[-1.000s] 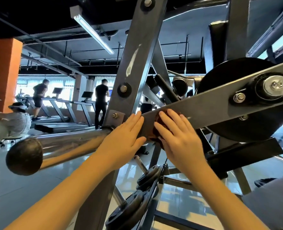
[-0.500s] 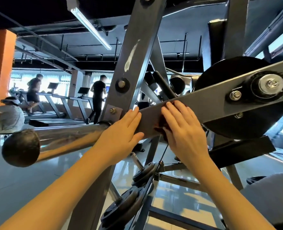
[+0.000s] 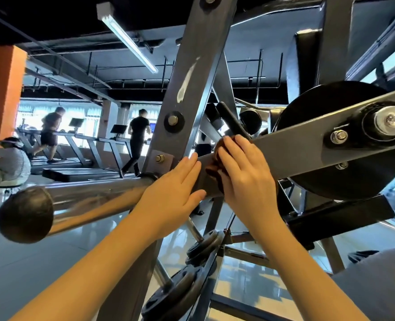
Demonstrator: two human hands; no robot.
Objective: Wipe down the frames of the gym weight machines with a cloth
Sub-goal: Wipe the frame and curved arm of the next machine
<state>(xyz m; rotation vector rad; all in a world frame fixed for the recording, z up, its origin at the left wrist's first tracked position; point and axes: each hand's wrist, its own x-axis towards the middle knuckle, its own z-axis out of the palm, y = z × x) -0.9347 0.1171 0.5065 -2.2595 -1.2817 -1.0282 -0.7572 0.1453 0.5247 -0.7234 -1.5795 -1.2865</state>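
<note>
Writing: treadmill screens [image 3: 119, 129] too small to read.
Hands: two. The left hand [image 3: 171, 188] lies flat, fingers straight, on the grey frame arm [image 3: 296, 154]. The right hand [image 3: 242, 172], fingers extended, presses the cloth [image 3: 214, 174] onto the same arm.
Cloth: one, dark, mostly hidden under the right hand.
People: a runner [image 3: 49, 133] and a person in black [image 3: 138, 137] on treadmills [image 3: 81, 163]; a seated person [image 3: 11, 163], partly cut off.
Weight plates [image 3: 180, 290]: edge-on, number unclear.
</note>
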